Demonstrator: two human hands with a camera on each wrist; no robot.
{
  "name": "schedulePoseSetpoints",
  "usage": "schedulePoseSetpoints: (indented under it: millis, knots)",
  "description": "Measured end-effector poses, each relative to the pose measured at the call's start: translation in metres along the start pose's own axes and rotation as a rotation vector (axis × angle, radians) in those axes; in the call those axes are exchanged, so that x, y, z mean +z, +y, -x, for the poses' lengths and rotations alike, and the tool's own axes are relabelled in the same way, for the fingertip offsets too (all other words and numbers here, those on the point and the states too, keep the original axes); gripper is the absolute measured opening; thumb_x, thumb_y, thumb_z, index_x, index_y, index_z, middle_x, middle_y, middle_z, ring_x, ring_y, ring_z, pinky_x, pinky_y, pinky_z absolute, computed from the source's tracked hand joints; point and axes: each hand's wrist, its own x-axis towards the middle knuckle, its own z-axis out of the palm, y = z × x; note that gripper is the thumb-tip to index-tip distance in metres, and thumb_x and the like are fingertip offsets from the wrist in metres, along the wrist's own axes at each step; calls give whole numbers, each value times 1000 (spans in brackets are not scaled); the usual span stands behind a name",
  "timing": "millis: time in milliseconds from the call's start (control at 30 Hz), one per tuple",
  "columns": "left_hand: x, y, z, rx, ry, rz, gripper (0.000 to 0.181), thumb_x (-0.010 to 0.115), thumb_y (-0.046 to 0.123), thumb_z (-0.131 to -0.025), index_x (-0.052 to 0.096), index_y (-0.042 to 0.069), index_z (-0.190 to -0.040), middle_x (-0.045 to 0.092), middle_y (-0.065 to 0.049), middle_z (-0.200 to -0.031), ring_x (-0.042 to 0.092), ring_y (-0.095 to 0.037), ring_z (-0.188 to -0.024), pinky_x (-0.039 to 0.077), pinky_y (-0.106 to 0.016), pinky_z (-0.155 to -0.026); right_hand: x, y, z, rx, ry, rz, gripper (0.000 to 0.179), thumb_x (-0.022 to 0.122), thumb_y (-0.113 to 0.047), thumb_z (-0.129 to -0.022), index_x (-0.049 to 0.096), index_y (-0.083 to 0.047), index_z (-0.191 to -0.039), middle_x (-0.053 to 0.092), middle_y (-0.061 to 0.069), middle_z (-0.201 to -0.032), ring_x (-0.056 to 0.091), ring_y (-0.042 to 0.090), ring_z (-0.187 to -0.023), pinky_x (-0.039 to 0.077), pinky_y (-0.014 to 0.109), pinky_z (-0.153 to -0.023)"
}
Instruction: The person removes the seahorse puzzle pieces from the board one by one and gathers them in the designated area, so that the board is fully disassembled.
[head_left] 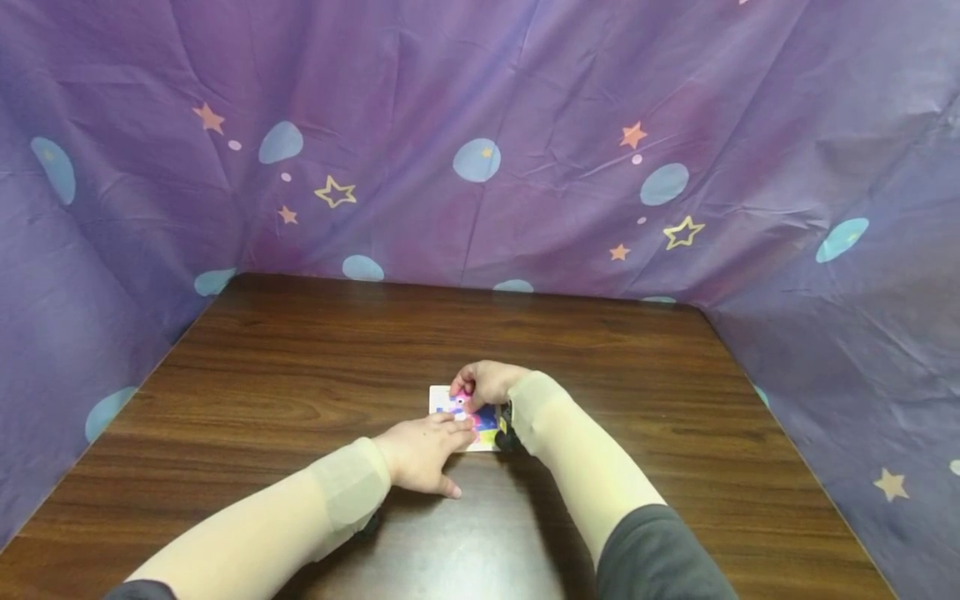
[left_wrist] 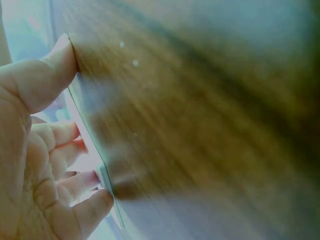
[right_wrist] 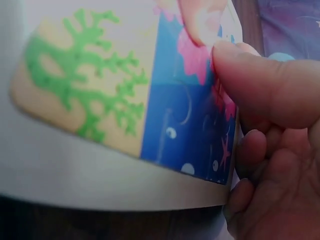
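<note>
A small white-bordered picture puzzle (head_left: 438, 392) lies on the table under both hands. Its sea scene, with green coral (right_wrist: 65, 80), blue water and a pink creature, fills much of the right wrist view, where a curved jigsaw cut shows in the blue. My left hand (head_left: 423, 454) rests with spread, fairly straight fingers over the puzzle's near left part, thumb on the table. At the puzzle's upper part, my right hand (head_left: 491, 383) pinches a pink puzzle piece (right_wrist: 195, 62) between thumb and forefinger, its other fingers curled. The right fingertips cover part of the picture.
The dark wood-grain table (head_left: 315, 350) stretches around the puzzle on all sides. A purple cloth (head_left: 405, 108) with stars and blue spots hangs along the back and both sides. Black wrist gear (head_left: 507, 433) sits under the right wrist, beside the puzzle.
</note>
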Motion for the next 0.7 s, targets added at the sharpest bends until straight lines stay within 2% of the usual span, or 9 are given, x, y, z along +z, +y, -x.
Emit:
schedulePoseSetpoints:
  millis: [200,500,700]
  knots:
    - [1,0,0,3,3,-9,84,68,55,-80,42,10,-145,35,-5,-153,28,-24,-142,22,-35,-116,1,-1,0,-1,7,12,34,71,12,-74,64,-4,-102,50,2,-87,47,14,-83,42,19,-71]
    - [2,0,-2,-6,2,-24,84,68,56,-79,42,12,-146,34,-3,-154,28,-23,-142,22,-34,-116,4,0,0,-31,58,22,33,72,13,-71,65,-3,-99,53,3,-85,50,14,-80,45,21,-69]
    - [1,1,-1,-10,-3,-20,84,68,55,-80,42,11,-146,34,-3,-154,28,-24,-142,22,-34,-116,5,2,0,-35,112,157,29,78,4,-71,68,-13,-92,51,2,-105,49,16,-97,43,29,-90]
